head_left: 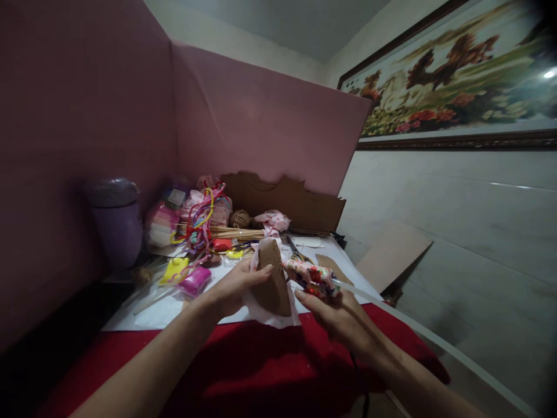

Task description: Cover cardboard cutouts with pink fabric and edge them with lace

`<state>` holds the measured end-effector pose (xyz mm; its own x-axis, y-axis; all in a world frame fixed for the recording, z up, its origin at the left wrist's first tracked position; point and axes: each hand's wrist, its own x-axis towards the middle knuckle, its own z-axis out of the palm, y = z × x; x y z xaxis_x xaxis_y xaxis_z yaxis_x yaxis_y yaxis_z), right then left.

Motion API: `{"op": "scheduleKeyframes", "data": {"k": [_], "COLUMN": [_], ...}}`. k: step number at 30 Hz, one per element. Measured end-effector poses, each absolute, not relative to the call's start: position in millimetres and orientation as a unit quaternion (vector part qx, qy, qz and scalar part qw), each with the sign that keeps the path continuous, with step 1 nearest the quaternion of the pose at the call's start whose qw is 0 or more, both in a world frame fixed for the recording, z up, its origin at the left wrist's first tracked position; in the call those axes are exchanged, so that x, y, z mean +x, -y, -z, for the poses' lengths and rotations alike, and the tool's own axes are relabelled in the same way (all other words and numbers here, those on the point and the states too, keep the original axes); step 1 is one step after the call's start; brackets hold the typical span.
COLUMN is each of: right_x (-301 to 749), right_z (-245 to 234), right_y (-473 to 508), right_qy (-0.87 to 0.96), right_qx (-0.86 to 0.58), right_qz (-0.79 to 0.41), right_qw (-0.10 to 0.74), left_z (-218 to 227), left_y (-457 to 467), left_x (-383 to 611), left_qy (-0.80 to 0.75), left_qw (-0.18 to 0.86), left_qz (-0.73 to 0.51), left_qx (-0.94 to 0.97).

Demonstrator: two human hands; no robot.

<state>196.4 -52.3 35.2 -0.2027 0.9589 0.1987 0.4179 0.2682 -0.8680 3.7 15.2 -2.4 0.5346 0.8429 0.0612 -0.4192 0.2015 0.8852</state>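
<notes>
My left hand (243, 284) grips a curved piece of brown cardboard (272, 284), its thumb lying on the cardboard's face. Thin white material (261, 310), paper or cloth, shows around the edges behind it. In my right hand (343, 319) is a flower-patterned hot glue gun (311, 277), with a long pale glue stick (391, 310) trailing from its back toward the lower right. The gun's nozzle points left, close to the cardboard's right edge; whether it touches cannot be made out. Scissors (298, 252) lie just behind the gun.
Pipe cleaners (202, 217), thin wooden sticks (237, 233), a twine ball (239, 219) and yellow (174, 271) and magenta packets (195, 281) crowd the table's left and back. A purple bin (115, 220) stands at left. Torn cardboard (282, 200) leans against the pink panel (261, 116).
</notes>
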Motion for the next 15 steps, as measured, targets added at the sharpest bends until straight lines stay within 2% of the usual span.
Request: {"op": "scheduleKeyframes", "data": {"k": [15], "right_x": [201.8], "right_z": [-29.9], "right_y": [54.7], "right_qy": [0.695], "right_qx": [-0.504], "right_qz": [-0.341], "right_qw": [0.383], "left_z": [2.3], "left_y": [-15.4], "left_x": [3.3], "left_qy": [-0.235], "left_qw": [0.735], "left_qz": [-0.43], "left_qx": [0.468]}}
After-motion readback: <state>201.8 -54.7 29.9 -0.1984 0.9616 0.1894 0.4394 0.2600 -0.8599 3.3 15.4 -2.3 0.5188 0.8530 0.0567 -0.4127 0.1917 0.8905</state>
